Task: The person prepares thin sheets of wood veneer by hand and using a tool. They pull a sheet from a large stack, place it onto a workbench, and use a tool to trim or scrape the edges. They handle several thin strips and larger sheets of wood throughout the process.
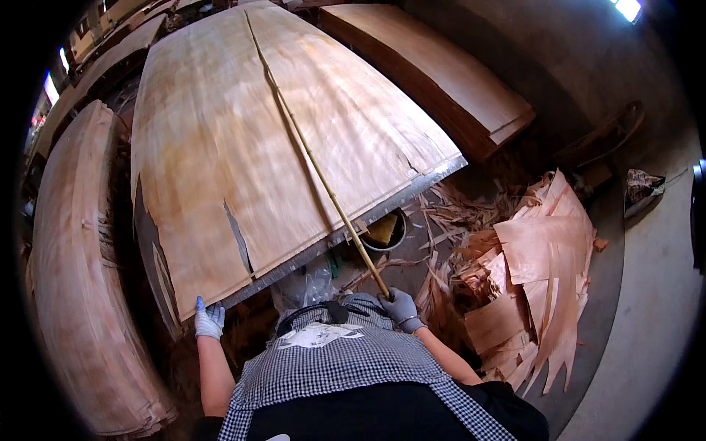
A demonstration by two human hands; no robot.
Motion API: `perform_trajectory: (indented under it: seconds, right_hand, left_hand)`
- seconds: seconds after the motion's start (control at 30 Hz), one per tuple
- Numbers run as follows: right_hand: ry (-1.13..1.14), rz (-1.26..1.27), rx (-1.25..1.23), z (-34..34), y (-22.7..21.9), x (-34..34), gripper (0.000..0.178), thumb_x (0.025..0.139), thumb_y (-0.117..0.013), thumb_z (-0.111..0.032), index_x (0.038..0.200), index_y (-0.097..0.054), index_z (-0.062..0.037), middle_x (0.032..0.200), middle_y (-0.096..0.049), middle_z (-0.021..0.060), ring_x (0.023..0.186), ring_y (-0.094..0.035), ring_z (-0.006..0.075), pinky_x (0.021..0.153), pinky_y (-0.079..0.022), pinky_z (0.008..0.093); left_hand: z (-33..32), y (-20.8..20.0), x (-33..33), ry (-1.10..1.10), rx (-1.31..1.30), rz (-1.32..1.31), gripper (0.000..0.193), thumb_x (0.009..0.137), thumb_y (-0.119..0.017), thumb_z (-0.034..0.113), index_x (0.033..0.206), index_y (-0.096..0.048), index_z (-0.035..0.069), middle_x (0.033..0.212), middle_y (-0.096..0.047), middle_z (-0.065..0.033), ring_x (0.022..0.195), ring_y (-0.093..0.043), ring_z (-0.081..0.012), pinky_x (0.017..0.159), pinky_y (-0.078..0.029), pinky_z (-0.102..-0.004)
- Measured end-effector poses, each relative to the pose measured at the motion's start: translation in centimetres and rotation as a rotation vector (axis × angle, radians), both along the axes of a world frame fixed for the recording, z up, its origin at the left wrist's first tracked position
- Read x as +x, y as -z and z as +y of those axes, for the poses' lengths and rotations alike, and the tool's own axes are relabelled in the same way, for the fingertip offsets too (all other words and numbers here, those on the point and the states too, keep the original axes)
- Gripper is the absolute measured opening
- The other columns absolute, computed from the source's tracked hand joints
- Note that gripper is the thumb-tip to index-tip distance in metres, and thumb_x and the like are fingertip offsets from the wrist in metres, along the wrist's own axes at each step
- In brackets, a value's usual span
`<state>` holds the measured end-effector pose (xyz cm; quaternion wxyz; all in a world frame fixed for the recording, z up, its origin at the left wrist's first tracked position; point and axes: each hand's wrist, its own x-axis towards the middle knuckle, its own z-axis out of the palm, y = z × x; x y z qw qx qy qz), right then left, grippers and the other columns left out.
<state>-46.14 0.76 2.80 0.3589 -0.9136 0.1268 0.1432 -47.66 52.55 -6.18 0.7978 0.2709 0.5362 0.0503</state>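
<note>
A large pale wood veneer sheet (pixel 220 117) lies over a broad table in front of me, with a torn slit near its front edge. My left hand (pixel 209 320), in a pale glove with bluish fingertips, is at the sheet's near left corner and pinches its edge; part of the fingers is hard to make out. Closed round the near end of a long thin stick (pixel 312 165) is my right hand (pixel 401 309), in a grey glove. The stick stretches away from me across the sheet, close to its surface, and casts a shadow beside it.
A long veneer stack (pixel 77 279) stands at the left, another stack (pixel 434 66) at the far right. Torn veneer scraps (pixel 540 275) are heaped on the floor to my right. A round bucket (pixel 397 239) sits by the table's front edge (pixel 294 272), near clear plastic (pixel 312 283).
</note>
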Motion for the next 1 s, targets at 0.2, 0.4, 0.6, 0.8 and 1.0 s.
perform_trajectory:
  seconds: [0.2,0.4,0.6,0.8,1.0]
  right_hand:
    - [0.008,0.015,-0.095,1.9,-0.8,-0.5,0.032,0.076,-0.060,-0.035,0.087,-0.058,-0.0042,0.080,-0.061,0.0184,0.075,-0.059,0.0359,0.065,-0.046,0.0393]
    - [0.010,-0.042,-0.074,1.4,2.0,-0.7,0.026,0.077,-0.063,-0.026,0.084,-0.061,-0.0014,0.069,-0.060,0.0142,0.063,-0.058,0.0181,0.060,-0.045,0.0308]
    - [-0.008,-0.104,0.474,9.1,0.3,6.7,0.020,0.084,-0.058,-0.019,0.088,-0.056,0.0005,0.058,-0.053,0.0111,0.049,-0.051,0.0109,0.046,-0.042,0.0290]
    - [-0.281,-0.257,-0.167,7.3,-0.5,10.9,0.026,0.077,-0.055,-0.012,0.102,-0.059,-0.0063,0.098,-0.061,0.0168,0.090,-0.058,0.0317,0.078,-0.044,0.0379]
    - [-0.031,0.080,-0.254,-0.1,3.3,1.5,0.032,0.076,-0.058,-0.035,0.090,-0.059,-0.0069,0.092,-0.061,0.0194,0.087,-0.057,0.0368,0.076,-0.045,0.0435]
  left_hand:
    - [0.9,1.3,-1.1,-0.055,0.016,-0.033,0.035,0.079,-0.062,0.037,0.103,-0.054,0.014,0.106,-0.054,-0.0066,0.097,-0.054,-0.0224,0.077,-0.050,-0.0352]
    - [-3.2,-1.9,0.9,-0.065,0.070,-0.020,0.044,0.077,-0.064,0.034,0.110,-0.047,0.010,0.106,-0.052,-0.0103,0.092,-0.056,-0.0258,0.077,-0.049,-0.0408]
    - [-2.3,-2.6,-0.6,-0.093,0.098,-0.019,0.053,0.073,-0.067,0.041,0.113,-0.046,0.013,0.109,-0.052,-0.0126,0.089,-0.058,-0.0270,0.072,-0.051,-0.0425]
    - [0.6,1.2,2.0,0.041,0.060,-0.457,0.044,0.079,-0.061,0.032,0.114,-0.049,0.008,0.112,-0.053,-0.0137,0.103,-0.050,-0.0294,0.086,-0.044,-0.0447]
    - [-5.2,-1.4,-2.3,0.318,0.288,0.001,0.045,0.078,-0.056,0.053,0.063,-0.049,0.012,0.055,-0.048,-0.0018,0.041,-0.040,-0.0158,0.039,-0.033,-0.0273]
